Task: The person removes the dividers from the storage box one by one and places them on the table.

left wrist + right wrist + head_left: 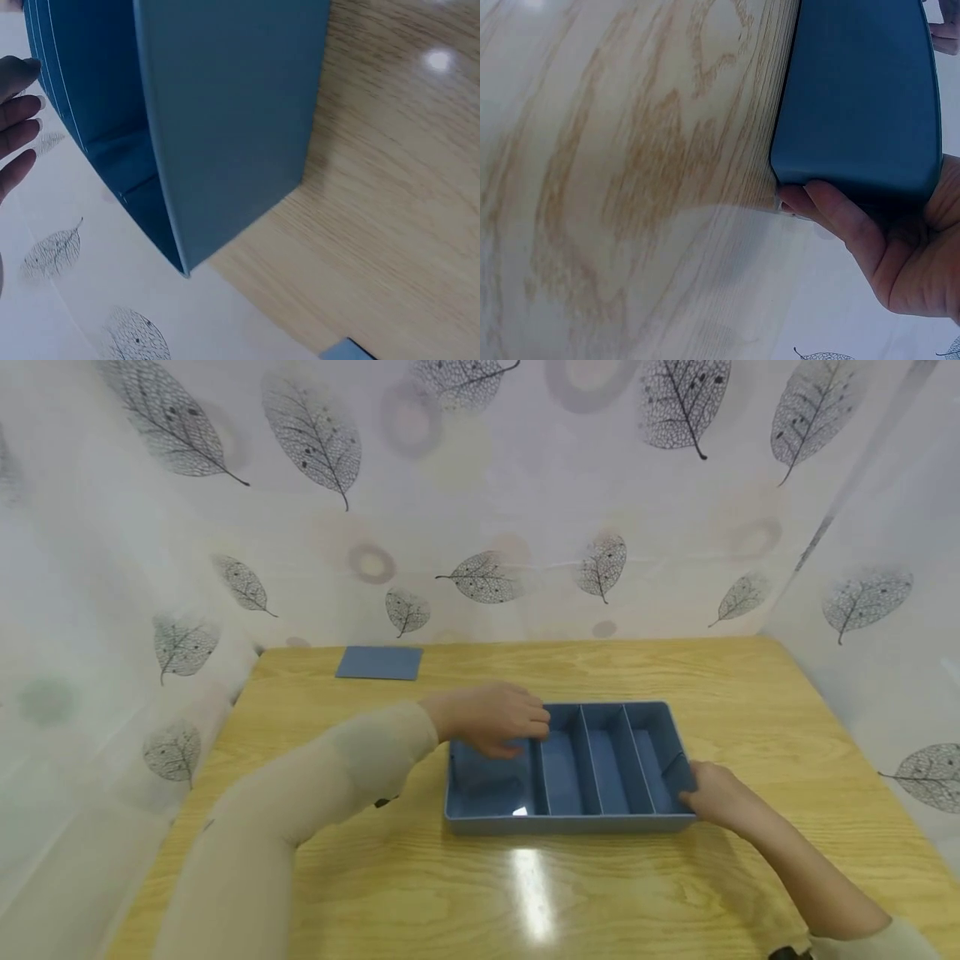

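A blue-grey divider box [570,825] lies on the wooden table, with thin upright partitions forming narrow compartments on its right and a wider one at the left. Over that wider compartment hovers my left hand [495,720], its fingers loosely bent and nothing seen in them. The left wrist view has those fingers [19,124] apart from each other, beside the box's rim [154,142]. At the box's right end my right hand [722,795] grips the wall, thumb over the rim. In the right wrist view, its fingers [847,221] press the outer lower corner.
A flat blue-grey panel [379,662] lies at the table's back left. Leaf-printed white curtain [480,527] encloses the back and both sides of the wooden table [600,902].
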The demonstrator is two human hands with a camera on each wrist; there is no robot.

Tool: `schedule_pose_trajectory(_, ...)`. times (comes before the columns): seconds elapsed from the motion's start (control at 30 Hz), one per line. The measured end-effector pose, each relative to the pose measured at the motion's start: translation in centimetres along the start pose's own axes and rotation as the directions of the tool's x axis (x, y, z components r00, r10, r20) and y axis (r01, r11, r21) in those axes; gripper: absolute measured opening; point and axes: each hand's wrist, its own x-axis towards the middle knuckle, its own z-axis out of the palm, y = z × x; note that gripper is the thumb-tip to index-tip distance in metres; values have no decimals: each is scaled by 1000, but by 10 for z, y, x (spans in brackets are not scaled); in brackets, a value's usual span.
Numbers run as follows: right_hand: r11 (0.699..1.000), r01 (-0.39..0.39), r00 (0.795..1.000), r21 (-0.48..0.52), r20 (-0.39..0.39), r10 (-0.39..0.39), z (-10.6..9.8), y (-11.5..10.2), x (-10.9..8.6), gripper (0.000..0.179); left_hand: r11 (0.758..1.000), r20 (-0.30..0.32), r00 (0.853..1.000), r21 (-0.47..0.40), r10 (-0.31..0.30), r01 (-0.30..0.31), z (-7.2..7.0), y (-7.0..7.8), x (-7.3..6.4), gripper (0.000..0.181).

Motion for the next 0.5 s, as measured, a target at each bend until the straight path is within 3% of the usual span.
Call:
schedule_pose_trajectory(0.27,1000,4,1000,-2,4,-4,-1,-2,2,47,999,135,990,8,43,-44,-2,3,19,31)
schedule_pose_trajectory(0.5,999,-16,1000,-36,1,16,-3,0,-1,53,996,284,955,-22,88,-85,-4,8,37,26)
